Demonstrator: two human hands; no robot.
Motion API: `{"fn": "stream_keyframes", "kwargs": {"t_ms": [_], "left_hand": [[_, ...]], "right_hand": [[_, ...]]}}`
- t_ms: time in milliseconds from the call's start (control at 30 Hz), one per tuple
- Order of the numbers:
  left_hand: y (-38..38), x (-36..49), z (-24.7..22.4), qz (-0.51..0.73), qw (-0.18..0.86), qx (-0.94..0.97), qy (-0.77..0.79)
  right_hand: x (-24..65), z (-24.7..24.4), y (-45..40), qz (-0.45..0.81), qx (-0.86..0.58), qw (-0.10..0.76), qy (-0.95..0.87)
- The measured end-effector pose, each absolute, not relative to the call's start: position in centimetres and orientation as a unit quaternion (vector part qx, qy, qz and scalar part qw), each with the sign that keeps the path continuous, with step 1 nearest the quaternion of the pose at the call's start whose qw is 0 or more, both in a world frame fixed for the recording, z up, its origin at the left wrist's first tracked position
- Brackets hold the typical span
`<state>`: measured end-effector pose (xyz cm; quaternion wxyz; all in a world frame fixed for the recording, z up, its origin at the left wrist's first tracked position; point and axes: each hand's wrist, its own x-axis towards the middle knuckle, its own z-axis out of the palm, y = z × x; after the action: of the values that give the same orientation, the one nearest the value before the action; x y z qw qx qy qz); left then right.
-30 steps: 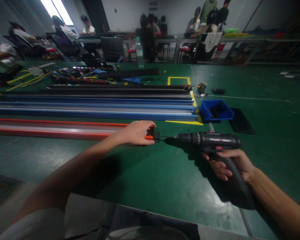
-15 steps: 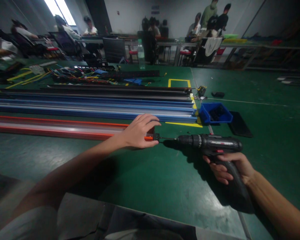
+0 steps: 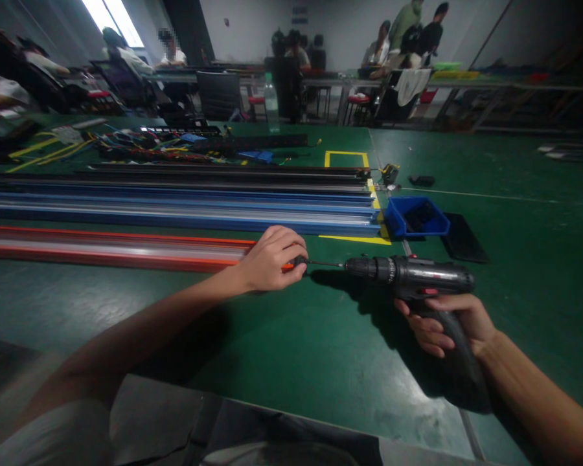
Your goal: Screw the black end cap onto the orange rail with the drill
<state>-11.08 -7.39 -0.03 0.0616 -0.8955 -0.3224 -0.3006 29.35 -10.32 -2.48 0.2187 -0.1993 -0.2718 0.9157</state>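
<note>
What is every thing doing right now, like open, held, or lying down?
left hand: curled over the end of the orange rail
orange rail: lying flat
right hand: gripping the drill
drill: held level, bit at the rail end
blue bin: open-topped, dark parts inside
blue rails: lying side by side

Dim hall — window (image 3: 107, 14) glare top-left, edges warped and blurred.

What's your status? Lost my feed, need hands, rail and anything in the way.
Left hand gripping the orange rail end. Right hand holding the drill, bit at that end. Blue bin behind, clear of both.
</note>
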Motion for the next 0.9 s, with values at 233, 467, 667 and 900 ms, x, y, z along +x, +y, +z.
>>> {"fn": "stream_keyframes", "kwargs": {"t_ms": [233,467,667,900], "left_hand": [[-7.2,-11.0,-0.3,-0.314,0.08,-0.895,-0.305],[-7.3,-11.1,-0.2,-0.307,0.069,-0.893,-0.321],[-7.4,-11.5,0.3,-0.311,-0.033,-0.88,-0.358],[-6.2,-11.9,0.1,-0.337,-0.09,-0.837,-0.421]], "right_hand": [[29.3,-2.7,-10.1,0.918,-0.185,0.22,-0.273],[29.2,-2.1,-10.3,0.909,-0.223,0.221,-0.273],[29.5,-1.6,-10.1,0.901,-0.233,0.235,-0.282],[29.7,-1.8,-9.9,0.901,-0.242,0.218,-0.285]]}}
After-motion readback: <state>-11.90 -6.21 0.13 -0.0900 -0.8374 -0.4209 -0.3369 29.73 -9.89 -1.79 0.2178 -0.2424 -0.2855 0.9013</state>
